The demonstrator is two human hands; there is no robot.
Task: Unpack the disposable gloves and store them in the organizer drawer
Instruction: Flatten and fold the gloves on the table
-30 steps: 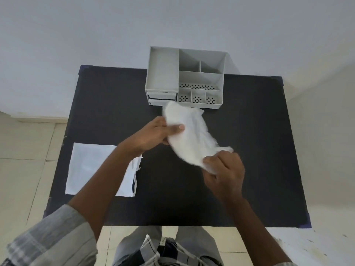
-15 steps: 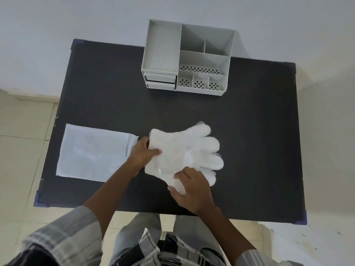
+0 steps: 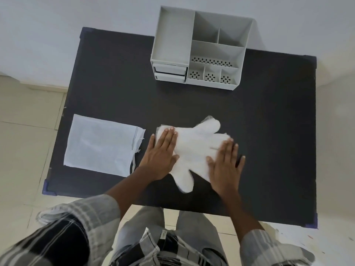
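A flat stack of translucent white disposable gloves (image 3: 194, 148) lies spread on the black table (image 3: 269, 131), fingers pointing right. My left hand (image 3: 161, 156) presses flat on the cuff end, palm down. My right hand (image 3: 224, 166) presses flat on the glove fingers. Neither hand grips anything. The grey organizer (image 3: 199, 48) stands at the table's far edge, its two small drawers (image 3: 170, 71) at the lower left front, both closed.
An emptied white packaging bag (image 3: 101, 144) lies flat at the left of the table, its torn opening toward the gloves. Tiled floor surrounds the table; a white wall is behind the organizer.
The gloves went from held bunched in the air to lying spread on the table. Both hands let go and now lie flat on top of them.
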